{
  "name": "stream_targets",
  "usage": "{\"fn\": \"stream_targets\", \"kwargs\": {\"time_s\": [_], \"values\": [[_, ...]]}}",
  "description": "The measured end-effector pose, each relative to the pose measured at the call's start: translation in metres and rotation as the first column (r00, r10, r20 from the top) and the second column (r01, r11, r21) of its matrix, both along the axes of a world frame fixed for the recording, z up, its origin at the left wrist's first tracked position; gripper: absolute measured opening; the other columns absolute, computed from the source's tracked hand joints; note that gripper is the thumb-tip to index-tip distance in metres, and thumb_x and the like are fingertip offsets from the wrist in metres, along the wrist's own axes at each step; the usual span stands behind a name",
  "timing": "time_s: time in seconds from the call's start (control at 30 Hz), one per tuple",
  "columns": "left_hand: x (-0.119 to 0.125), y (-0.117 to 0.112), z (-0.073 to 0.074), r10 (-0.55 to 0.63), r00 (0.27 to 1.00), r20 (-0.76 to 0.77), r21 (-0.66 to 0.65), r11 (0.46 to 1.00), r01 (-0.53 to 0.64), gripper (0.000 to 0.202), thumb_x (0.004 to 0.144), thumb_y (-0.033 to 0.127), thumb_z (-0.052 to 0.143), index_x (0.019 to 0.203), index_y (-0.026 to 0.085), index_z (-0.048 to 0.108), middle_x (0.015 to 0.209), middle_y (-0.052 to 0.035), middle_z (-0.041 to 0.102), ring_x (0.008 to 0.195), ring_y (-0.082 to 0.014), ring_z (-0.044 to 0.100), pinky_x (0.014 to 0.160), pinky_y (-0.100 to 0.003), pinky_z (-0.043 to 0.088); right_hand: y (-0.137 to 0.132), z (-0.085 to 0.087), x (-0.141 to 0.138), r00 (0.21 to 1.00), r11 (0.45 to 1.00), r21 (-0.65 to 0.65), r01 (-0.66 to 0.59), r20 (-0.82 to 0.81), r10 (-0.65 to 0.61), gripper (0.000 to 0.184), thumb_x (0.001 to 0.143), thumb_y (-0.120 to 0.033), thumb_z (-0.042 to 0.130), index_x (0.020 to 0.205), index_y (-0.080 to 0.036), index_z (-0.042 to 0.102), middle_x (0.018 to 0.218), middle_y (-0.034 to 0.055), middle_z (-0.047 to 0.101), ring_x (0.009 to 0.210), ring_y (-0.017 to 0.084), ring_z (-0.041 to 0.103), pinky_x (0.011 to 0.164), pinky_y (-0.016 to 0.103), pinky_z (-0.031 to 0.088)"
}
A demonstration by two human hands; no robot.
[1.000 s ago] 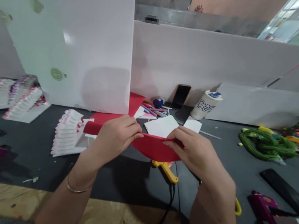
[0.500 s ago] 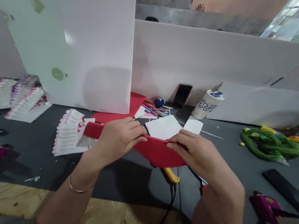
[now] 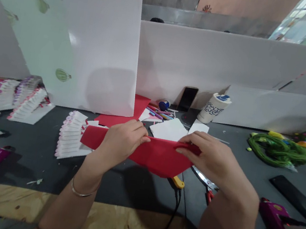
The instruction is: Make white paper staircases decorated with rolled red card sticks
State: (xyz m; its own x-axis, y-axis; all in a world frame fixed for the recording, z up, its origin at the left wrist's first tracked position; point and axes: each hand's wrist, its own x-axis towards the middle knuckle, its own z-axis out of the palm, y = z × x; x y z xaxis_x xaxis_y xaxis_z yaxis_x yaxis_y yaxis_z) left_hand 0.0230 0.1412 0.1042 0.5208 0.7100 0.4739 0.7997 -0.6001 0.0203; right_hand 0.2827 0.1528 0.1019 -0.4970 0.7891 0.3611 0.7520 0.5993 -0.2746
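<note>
A red sheet point(image 3: 160, 157), paper or thin foam, is stretched between my hands above the dark table, its top edge nearly straight and its lower part bulging down. My left hand point(image 3: 125, 139) pinches the top edge left of the middle. At the right end of that edge, my right hand point(image 3: 202, 151) grips the sheet between thumb and fingers. Below the sheet, a yellow-handled tool point(image 3: 178, 182) with a black cord is partly hidden. Scissors point(image 3: 205, 179) with red handles lie under my right wrist.
White boards point(image 3: 209, 61) stand along the back. A tumbler point(image 3: 214, 108), a phone point(image 3: 187, 99) and several pens point(image 3: 160, 114) are in front of them. Cards with pink-tipped strips point(image 3: 72, 136) lie left, green stems point(image 3: 278, 150) right, and purple devices point(image 3: 279, 221) at both sides.
My right hand has shifted slightly right along the sheet's edge. More of the red sheet's face shows between my hands, and the scissors are more visible.
</note>
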Motion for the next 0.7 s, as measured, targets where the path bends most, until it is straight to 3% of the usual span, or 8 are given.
{"fn": "stream_targets", "kwargs": {"time_s": [0.17, 0.37, 0.5, 0.7], "values": [[-0.0002, -0.001, 0.0003, -0.001, 1.0, 0.026, -0.053, 0.999, 0.002, 0.026, 0.098, 0.033, 0.044, 0.087, 0.016, 0.06, 0.084, -0.0032, 0.065, 0.079, -0.016, 0.059, 0.064, -0.025, 0.041, 0.0027, 0.0, -0.0109, 0.995, 0.995, -0.013, -0.098, -0.034, 0.097, 0.011, 0.094, -0.027, 0.052, 0.09, -0.023, 0.062, 0.088, 0.0026, 0.066, 0.08, 0.016, 0.061, 0.066, 0.025, 0.042], [0.0046, -0.0017, -0.0004, -0.039, 0.998, 0.043, -0.038, 0.998, 0.041, 0.018, 0.096, 0.032, 0.049, 0.091, 0.019, 0.061, 0.083, -0.0015, 0.065, 0.077, -0.015, 0.057, 0.064, -0.025, 0.041, 0.0047, -0.0054, -0.0045, 0.996, 0.997, -0.027, -0.076, -0.042, 0.075, 0.021, 0.096, -0.032, 0.049, 0.085, -0.023, 0.065, 0.083, 0.0023, 0.065, 0.071, 0.014, 0.06, 0.06, 0.025, 0.041], [0.0073, 0.0003, 0.0015, -0.035, 0.999, -0.01, 0.045, 0.998, 0.035, 0.022, 0.097, 0.029, 0.047, 0.086, 0.017, 0.062, 0.081, -0.0036, 0.064, 0.074, -0.0162, 0.055, 0.065, -0.028, 0.04, 0.0042, -0.0067, -0.0057, 0.997, 0.997, -0.03, -0.072, -0.019, 0.071, 0.024, 0.097, -0.032, 0.046, 0.087, -0.023, 0.065, 0.084, 0.0022, 0.066, 0.074, 0.015, 0.061, 0.063, 0.026, 0.042], [0.008, 0.0019, -0.0007, -0.059, 0.998, 0.005, 0.019, 0.998, 0.059, 0.028, 0.099, 0.025, 0.04, 0.085, 0.016, 0.061, 0.081, -0.005, 0.063, 0.076, -0.0159, 0.055, 0.067, -0.027, 0.043, 0.0024, -0.0016, -0.0039, 0.999, 0.995, -0.089, -0.033, 0.018, 0.035, 0.031, 0.099, -0.034, 0.041, 0.084, -0.023, 0.065, 0.082, 0.0019, 0.069, 0.072, 0.015, 0.062, 0.062, 0.026, 0.041]]}}
